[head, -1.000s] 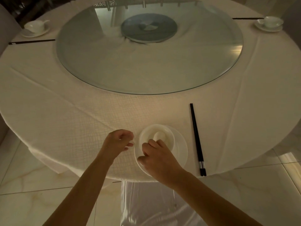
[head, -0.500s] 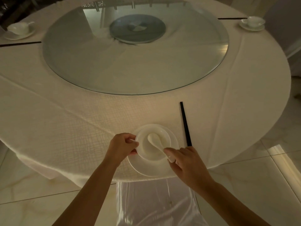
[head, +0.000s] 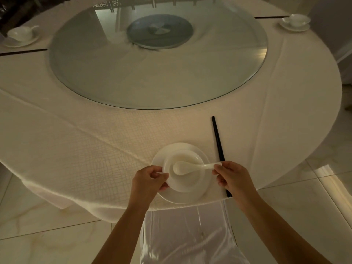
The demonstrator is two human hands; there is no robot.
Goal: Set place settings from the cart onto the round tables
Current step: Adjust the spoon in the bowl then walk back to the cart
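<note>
A white plate (head: 206, 189) lies at the near edge of the round table (head: 76, 141), with a white bowl (head: 187, 181) sitting on it. A white ceramic spoon (head: 192, 166) rests in the bowl, its handle pointing right. My left hand (head: 149, 180) pinches the bowl's left rim. My right hand (head: 233, 178) holds the tip of the spoon's handle. Black chopsticks (head: 218, 141) lie just right of the plate, their near end partly hidden by my right hand.
A glass turntable (head: 133, 77) fills the table's middle. Two other settings, each a bowl on a saucer with chopsticks, sit at the far left (head: 20, 36) and far right (head: 296, 21). A white satin chair cover (head: 190, 237) is below the table edge. Tiled floor surrounds.
My right hand has swung the spoon's handle round to the right and moved out to the plate's right side. My left hand has closed on the bowl's left rim.
</note>
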